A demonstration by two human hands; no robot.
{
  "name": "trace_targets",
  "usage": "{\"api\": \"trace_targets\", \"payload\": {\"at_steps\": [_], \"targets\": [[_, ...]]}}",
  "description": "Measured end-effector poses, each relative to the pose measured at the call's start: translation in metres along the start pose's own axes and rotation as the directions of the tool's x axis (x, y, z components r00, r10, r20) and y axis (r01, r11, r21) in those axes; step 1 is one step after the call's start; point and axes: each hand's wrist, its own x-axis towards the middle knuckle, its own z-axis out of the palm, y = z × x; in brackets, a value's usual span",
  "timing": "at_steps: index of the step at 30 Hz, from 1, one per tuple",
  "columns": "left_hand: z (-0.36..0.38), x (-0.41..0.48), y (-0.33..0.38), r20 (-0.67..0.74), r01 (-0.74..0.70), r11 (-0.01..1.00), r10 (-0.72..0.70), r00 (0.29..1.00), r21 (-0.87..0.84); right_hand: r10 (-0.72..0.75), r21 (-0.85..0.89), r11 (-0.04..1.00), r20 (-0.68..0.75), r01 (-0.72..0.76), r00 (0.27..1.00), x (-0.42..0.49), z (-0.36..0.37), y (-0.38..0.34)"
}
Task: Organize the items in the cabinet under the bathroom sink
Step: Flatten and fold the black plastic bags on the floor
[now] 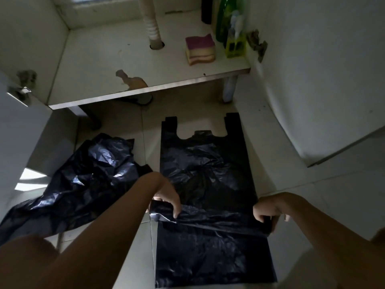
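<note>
A black plastic bag lies flat on the tiled floor in front of the cabinet, handles pointing toward the cabinet. My left hand pinches its left edge and my right hand pinches its right edge, along a raised crease across the bag. Below the crease more black plastic lies flat toward me. A crumpled heap of black bags sits to the left, beside my left forearm.
The open cabinet shelf holds a stack of sponges, a green bottle, a yellow-green container and a drain pipe. Cabinet doors stand open at left and right.
</note>
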Motion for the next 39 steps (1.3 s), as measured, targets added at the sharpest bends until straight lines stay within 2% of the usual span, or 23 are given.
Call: {"api": "trace_targets", "payload": {"at_steps": [8,14,18,20,21,22,23,24,25,26,27,28,30,32,37,39], "targets": [[0.019,0.003,0.008,0.098,-0.041,0.998,0.036,0.994,0.045,0.043,0.018,0.999,0.052,-0.044,0.998,0.012,0.014,0.007],[0.034,0.004,0.013,0.096,-0.063,0.991,0.052,0.994,0.119,0.120,-0.079,0.991,0.103,-0.112,0.987,0.025,0.021,0.010],[0.048,0.005,0.021,0.245,-0.071,0.992,0.044,0.969,0.102,0.151,-0.136,0.983,0.197,-0.126,0.969,0.035,0.025,0.011],[0.043,0.008,0.023,0.231,-0.089,0.988,0.058,0.971,0.128,0.054,-0.112,0.993,0.106,-0.043,0.993,0.047,0.025,0.009],[0.039,0.014,0.024,0.170,-0.112,0.987,0.091,0.981,0.117,-0.070,-0.082,0.994,-0.011,0.068,0.998,0.055,0.025,0.009],[0.034,0.024,0.024,0.028,-0.146,0.985,0.144,0.989,0.089,-0.198,-0.077,0.979,-0.175,0.187,0.964,0.063,0.025,0.009],[0.030,0.039,0.022,-0.209,-0.179,0.981,0.191,0.959,0.076,-0.287,-0.100,0.958,-0.361,0.269,0.888,0.070,0.026,0.009],[0.029,0.058,0.021,-0.495,-0.195,0.977,0.211,0.843,0.084,-0.345,-0.137,0.936,-0.543,0.325,0.765,0.078,0.030,0.008],[0.030,0.073,0.022,-0.719,-0.198,0.976,0.200,0.665,0.088,-0.381,-0.206,0.919,-0.690,0.337,0.616,0.088,0.035,0.007],[0.035,0.092,0.022,-0.831,-0.207,0.976,0.175,0.529,0.074,-0.428,-0.295,0.898,-0.760,0.327,0.489,0.098,0.044,0.004],[0.040,0.106,0.023,-0.865,-0.198,0.979,0.147,0.480,0.056,-0.458,-0.360,0.886,-0.771,0.291,0.443,0.107,0.053,0.003],[0.047,0.119,0.022,-0.862,-0.159,0.985,0.132,0.490,0.061,-0.472,-0.401,0.882,-0.753,0.248,0.458,0.117,0.062,0.004],[0.061,0.141,0.016,-0.833,-0.048,0.995,0.098,0.545,0.085,-0.450,-0.425,0.887,-0.707,0.181,0.546,0.134,0.074,0.012],[0.068,0.154,0.005,-0.827,-0.024,0.998,0.065,0.558,0.063,-0.426,-0.415,0.896,-0.701,0.158,0.572,0.144,0.080,0.022],[0.072,0.157,-0.005,-0.863,-0.013,0.996,0.084,0.498,0.089,-0.424,-0.416,0.898,-0.739,0.140,0.523,0.144,0.082,0.018],[0.067,0.155,-0.001,-0.889,-0.057,0.997,0.071,0.452,0.050,-0.422,-0.402,0.903,-0.768,0.149,0.482,0.142,0.076,0.010]]}}
